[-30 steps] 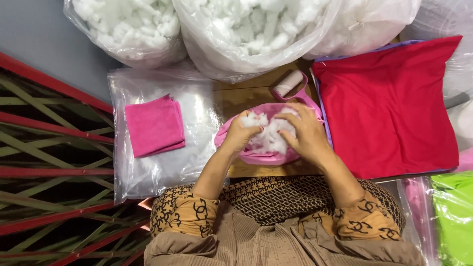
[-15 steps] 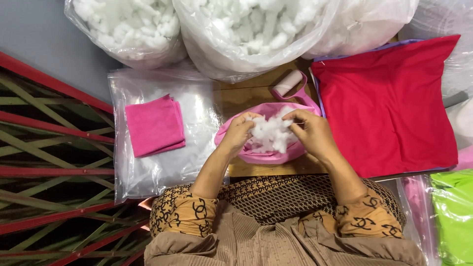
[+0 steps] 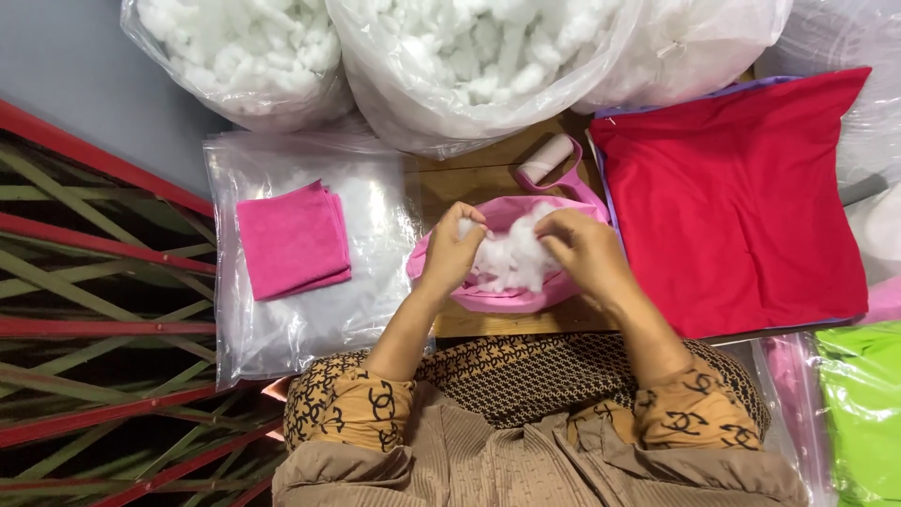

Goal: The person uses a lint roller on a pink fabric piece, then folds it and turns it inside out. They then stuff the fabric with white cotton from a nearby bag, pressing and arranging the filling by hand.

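Both hands grip white stuffing (image 3: 511, 258): left hand (image 3: 452, 252) and right hand (image 3: 584, 252) should tuck it evenly into the pink cover (image 3: 507, 299).

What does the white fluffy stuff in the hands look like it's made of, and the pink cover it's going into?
The white fluffy clump looks like synthetic fibre stuffing: matte, wispy, torn edges. The pink cover seems a soft woven or knit cloth, matte, sagging in folds; which exact fibre is unclear. The left hand and right hand both pinch the clump.
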